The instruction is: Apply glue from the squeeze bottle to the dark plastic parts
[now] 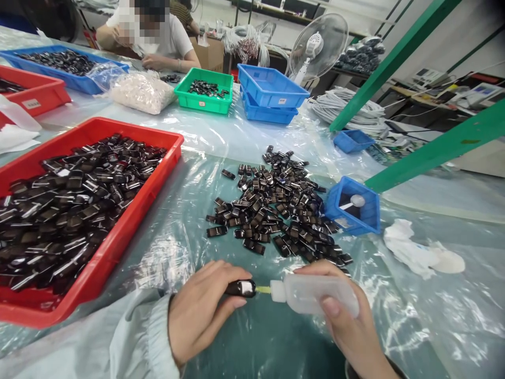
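Note:
Between the thumb and fingers of my left hand point(209, 308) is a small black plastic part point(241, 288) with a light patch on top. My right hand point(349, 310) grips a translucent white squeeze bottle point(315, 293), tilted on its side. The bottle's thin yellowish nozzle point(263, 289) points left, its tip at or very near the end of the black part. Just beyond both hands lies a loose pile of similar black parts point(276, 205) on the plastic-covered table point(185, 221).
A red tray point(138, 210) full of black parts stands at left. Right of the pile are a small blue bin point(355, 223) holding a spoon and a crumpled white tissue point(410, 250). Green posts point(442, 145) slant in at right. Across the table sits a person point(173, 39).

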`<state>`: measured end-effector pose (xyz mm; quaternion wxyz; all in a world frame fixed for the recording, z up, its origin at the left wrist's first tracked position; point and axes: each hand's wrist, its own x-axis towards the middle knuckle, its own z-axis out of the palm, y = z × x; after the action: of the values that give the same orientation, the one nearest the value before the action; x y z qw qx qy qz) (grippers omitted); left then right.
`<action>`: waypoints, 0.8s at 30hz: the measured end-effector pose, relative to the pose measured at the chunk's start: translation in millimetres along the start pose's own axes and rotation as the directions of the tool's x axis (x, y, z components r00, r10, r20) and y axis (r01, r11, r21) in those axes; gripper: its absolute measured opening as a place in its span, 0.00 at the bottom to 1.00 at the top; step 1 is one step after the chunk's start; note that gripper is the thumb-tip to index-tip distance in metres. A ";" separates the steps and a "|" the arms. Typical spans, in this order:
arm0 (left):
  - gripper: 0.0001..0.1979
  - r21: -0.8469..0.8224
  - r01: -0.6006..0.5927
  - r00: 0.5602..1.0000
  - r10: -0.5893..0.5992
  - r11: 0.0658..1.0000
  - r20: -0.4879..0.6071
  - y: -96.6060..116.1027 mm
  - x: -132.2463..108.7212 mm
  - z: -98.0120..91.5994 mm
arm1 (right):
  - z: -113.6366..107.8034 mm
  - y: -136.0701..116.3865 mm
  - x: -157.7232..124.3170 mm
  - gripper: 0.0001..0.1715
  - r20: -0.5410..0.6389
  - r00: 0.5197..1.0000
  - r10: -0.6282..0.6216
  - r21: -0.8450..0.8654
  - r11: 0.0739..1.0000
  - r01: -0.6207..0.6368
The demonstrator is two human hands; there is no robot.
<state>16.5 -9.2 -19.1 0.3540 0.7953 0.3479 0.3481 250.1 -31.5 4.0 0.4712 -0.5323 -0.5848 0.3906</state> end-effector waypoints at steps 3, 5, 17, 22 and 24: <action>0.11 -0.013 0.003 1.000 -0.003 1.000 -0.003 0.3 0.0 -0.2 | -0.5 -1.1 1.3 0.17 0.006 1.000 -0.001 -0.030 1.000 0.001; 0.11 -0.017 0.001 1.000 -0.002 1.000 -0.010 0.4 -0.1 0.0 | -1.0 -1.3 1.4 0.17 0.014 1.000 0.009 -0.036 0.999 -0.008; 0.11 -0.015 -0.020 1.000 0.020 1.000 0.016 1.0 -0.2 -1.7 | 1.7 -9.3 1.8 0.14 0.019 0.998 0.052 -0.028 0.998 -0.052; 0.10 -0.006 -0.035 0.999 0.035 0.999 0.017 2.8 0.9 -3.1 | 1.9 -10.3 1.7 0.14 0.006 0.997 0.072 -0.023 0.997 -0.072; 0.09 -0.005 -0.036 0.999 0.036 0.999 0.017 2.9 0.6 -2.9 | 0.8 -10.2 2.5 0.13 0.036 0.998 0.057 -0.043 0.998 -0.056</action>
<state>15.3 -9.3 -15.2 0.3527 0.8036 0.3294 0.3483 246.8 -30.3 14.0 0.4378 -0.5512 -0.5863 0.4011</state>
